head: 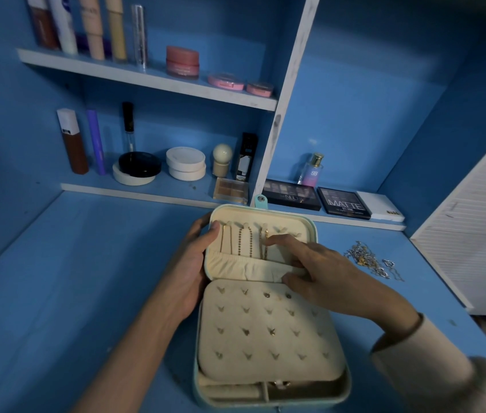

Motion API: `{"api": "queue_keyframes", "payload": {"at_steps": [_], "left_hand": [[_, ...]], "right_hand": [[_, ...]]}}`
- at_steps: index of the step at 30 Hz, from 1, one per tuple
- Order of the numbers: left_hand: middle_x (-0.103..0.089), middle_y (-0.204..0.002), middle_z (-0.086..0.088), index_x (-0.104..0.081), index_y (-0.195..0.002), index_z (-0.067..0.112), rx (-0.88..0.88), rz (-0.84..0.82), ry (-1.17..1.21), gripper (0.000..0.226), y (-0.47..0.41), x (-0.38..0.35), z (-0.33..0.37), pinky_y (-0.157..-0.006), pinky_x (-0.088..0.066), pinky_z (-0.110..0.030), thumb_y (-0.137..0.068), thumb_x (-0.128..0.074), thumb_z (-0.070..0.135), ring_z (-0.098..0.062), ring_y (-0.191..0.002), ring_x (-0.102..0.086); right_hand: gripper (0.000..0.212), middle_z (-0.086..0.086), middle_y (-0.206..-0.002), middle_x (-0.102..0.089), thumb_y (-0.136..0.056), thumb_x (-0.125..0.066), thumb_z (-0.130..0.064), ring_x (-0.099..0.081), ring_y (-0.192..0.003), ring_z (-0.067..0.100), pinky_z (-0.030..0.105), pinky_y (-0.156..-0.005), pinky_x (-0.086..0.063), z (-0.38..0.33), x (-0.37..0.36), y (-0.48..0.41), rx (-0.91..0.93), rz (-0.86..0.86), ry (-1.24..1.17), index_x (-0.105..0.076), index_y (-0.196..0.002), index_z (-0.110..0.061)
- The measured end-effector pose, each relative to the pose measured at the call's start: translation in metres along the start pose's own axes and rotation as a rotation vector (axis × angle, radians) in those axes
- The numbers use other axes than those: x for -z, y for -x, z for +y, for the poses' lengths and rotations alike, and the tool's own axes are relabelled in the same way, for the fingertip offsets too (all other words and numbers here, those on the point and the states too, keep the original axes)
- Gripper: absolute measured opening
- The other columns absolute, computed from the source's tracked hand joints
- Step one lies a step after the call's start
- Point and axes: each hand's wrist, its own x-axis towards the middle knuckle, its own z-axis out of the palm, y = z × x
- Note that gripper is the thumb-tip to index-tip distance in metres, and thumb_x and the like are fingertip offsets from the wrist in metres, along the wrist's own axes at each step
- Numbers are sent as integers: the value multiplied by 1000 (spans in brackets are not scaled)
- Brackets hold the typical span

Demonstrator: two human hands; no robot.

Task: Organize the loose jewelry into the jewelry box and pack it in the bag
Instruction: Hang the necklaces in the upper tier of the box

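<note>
Jewelry box lid (265, 217) gripped by left hand (189, 263); right hand (334, 278) touches necklace (264, 251) with spread fingers (283, 241).

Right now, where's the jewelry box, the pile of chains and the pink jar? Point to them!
jewelry box (283, 219): head view, bare cream lining of its open lid.
pile of chains (368, 260): head view, middle of the tangle.
pink jar (182, 61): head view, its side.

A dark eyeshadow palette (292, 195) reads "NUDES" across its lid. The black palette (343, 204) just beside it reads "MATTE". The perfume bottle (311, 171) standing behind them carries the letters "SB". Other labels are too blurred to read.
</note>
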Motion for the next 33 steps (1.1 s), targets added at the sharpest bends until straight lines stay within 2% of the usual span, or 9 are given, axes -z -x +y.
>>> {"api": "queue_keyframes", "payload": {"at_steps": [6,9,13,18,20,24,27,29,33], "left_hand": [[-73,-94,-2,-57,-117,26,3,0,-8,24,0,1,0,-60,-56,-28,-96,-48,21,-14,-82,-69],[-72,-95,-2,-55,-121,25,0,3,-11,26,0,1,0,-60,-55,-28,-96,-47,22,-15,-84,-69],[-73,-94,-1,-55,-123,23,-1,-2,-15,28,0,1,0,-57,-55,-26,-95,-48,22,-13,-80,-70],[-74,-95,-1,-56,-123,22,9,5,-10,29,-1,2,-1,-56,-56,-26,-95,-49,22,-12,-79,-71],[-73,-97,-2,-55,-124,22,8,2,-17,29,-1,2,0,-56,-56,-26,-95,-49,22,-13,-81,-71],[-73,-98,-2,-55,-124,22,2,0,-22,29,0,1,-1,-59,-55,-27,-95,-49,22,-14,-83,-70],[-74,-96,-1,-56,-122,23,-3,-8,-20,28,0,2,-1,-58,-55,-26,-94,-49,23,-13,-82,-71],[-74,-96,-1,-56,-122,24,-2,-1,-18,28,-1,2,-2,-61,-54,-28,-94,-50,23,-14,-83,-70],[-73,-97,-2,-56,-121,24,1,2,-23,28,-1,2,-1,-60,-54,-28,-94,-50,23,-14,-84,-70]], "right_hand": [[51,-18,-83,-39,-93,-53,-27,-42,-77,3,27,-72,-38,6,-4,-2,7,34,-39,-25,-132,-42],[41,-11,-84,-44,-89,-59,-25,-44,-71,5,26,-66,-39,10,-7,-3,-10,103,-88,-36,-122,-35],[24,-1,-86,-55,-85,-65,-14,-51,-68,12,17,-61,-41,19,-1,1,21,271,-232,-52,-99,-29],[17,-6,-76,-58,-86,-65,-9,-53,-68,11,17,-59,-43,56,28,3,-166,397,-362,-61,-90,-25],[14,-6,-75,-58,-86,-65,-11,-54,-71,14,19,-62,-42,81,39,3,-255,354,-227,-61,-87,-24],[22,-6,-78,-60,-84,-67,-15,-53,-69,6,12,-61,-37,119,49,6,-405,-1,72,-58,-78,-34],[15,-8,-81,-57,-83,-67,-25,-54,-80,12,19,-68,-40,127,40,8,-470,-159,167,-56,-77,-33],[9,-4,-86,-57,-83,-67,-30,-53,-88,16,26,-75,-41,129,32,9,-483,-148,202,-59,-84,-25],[21,6,-94,-66,-84,-67,-31,-57,-95,23,29,-80,-44,129,23,11,-513,-45,206,-69,-94,-12]]}}
